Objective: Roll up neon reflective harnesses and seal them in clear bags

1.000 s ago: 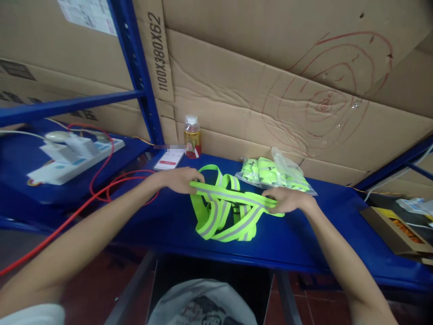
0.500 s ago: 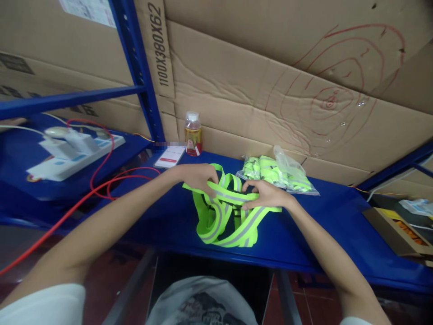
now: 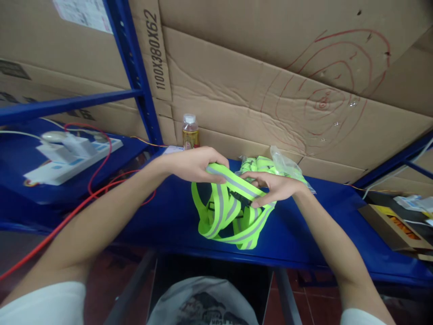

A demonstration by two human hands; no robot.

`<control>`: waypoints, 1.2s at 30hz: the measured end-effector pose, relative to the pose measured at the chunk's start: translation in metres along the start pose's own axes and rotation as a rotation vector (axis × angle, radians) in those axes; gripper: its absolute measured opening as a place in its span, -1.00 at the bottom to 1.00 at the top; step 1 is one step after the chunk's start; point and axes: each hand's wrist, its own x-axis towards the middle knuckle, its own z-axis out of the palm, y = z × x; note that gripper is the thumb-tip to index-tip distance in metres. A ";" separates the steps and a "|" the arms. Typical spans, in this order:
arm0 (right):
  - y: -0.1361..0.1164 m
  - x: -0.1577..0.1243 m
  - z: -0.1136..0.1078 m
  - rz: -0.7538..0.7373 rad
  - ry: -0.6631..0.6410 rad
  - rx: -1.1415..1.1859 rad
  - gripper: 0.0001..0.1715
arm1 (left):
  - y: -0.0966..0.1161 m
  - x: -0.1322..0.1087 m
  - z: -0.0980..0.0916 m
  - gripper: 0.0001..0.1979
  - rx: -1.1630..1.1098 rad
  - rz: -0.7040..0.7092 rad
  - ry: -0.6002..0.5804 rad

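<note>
A neon-yellow reflective strap vest with grey stripes hangs bunched between both hands, its lower loops resting on the blue shelf. My left hand is closed around the upper left end of the straps. Close beside it, my right hand pinches the straps at their right end. Both hands are lifted slightly above the shelf surface.
A clear bag of folded neon vests lies behind my right hand. A small bottle stands at the cardboard wall. A white power strip and red cable lie left. An open carton sits at the right.
My hands have come together and lifted, folding the stretched-out straps into a tighter bunch held above the shelf.
</note>
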 end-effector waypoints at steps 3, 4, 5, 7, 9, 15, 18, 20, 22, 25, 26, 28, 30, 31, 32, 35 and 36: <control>-0.009 0.002 0.003 -0.045 0.014 -0.035 -0.48 | 0.003 0.002 -0.008 -0.68 -0.026 0.010 -0.003; -0.011 0.003 0.004 -0.051 0.053 -0.060 -0.48 | 0.004 0.002 -0.010 -0.68 -0.029 0.005 -0.003; -0.011 0.003 0.005 -0.054 0.099 -0.087 -0.45 | 0.004 0.002 -0.012 -0.66 -0.027 -0.006 -0.001; -0.011 0.004 0.007 -0.058 0.176 -0.128 -0.41 | 0.006 0.000 -0.015 -0.64 -0.012 -0.034 0.015; -0.012 0.004 0.009 -0.070 0.223 -0.181 -0.41 | 0.007 -0.001 -0.016 -0.62 0.006 -0.063 0.040; -0.022 0.002 0.009 -0.134 0.404 -0.433 -0.45 | -0.002 -0.002 -0.011 -0.55 0.113 -0.099 0.204; -0.031 0.001 0.001 -0.116 0.336 -0.368 -0.45 | -0.008 0.000 -0.008 -0.54 0.204 -0.055 0.346; -0.038 0.001 -0.007 -0.100 0.318 -0.324 -0.43 | -0.005 0.000 -0.004 -0.52 0.250 -0.003 0.475; -0.047 0.000 -0.017 -0.122 0.339 -0.317 -0.43 | 0.008 -0.004 0.003 -0.52 0.255 0.026 0.656; -0.064 0.000 -0.032 -0.184 0.339 -0.354 -0.46 | 0.040 -0.017 0.021 -0.73 0.088 0.073 0.726; -0.071 0.000 -0.036 -0.206 0.328 -0.372 -0.47 | 0.050 -0.022 0.029 -0.79 -0.012 0.136 0.591; -0.087 -0.001 -0.041 -0.251 0.304 -0.417 -0.48 | 0.062 -0.029 0.043 -0.79 -0.277 0.258 0.067; -0.107 -0.005 -0.045 -0.298 0.287 -0.471 -0.50 | 0.061 -0.029 0.051 -0.63 -0.474 0.256 -0.444; -0.117 -0.009 -0.046 -0.316 0.277 -0.497 -0.51 | 0.056 -0.028 0.052 -0.50 -0.527 0.232 -0.589; -0.128 -0.013 -0.047 -0.317 0.263 -0.522 -0.52 | 0.050 -0.026 0.049 -0.36 -0.544 0.194 -0.670; -0.160 -0.025 -0.050 -0.226 0.185 -0.580 -0.54 | 0.032 -0.021 0.027 -0.19 -0.515 0.144 -0.837; -0.170 -0.028 -0.051 -0.188 0.171 -0.592 -0.54 | 0.029 -0.020 0.019 -0.17 -0.563 0.129 -0.865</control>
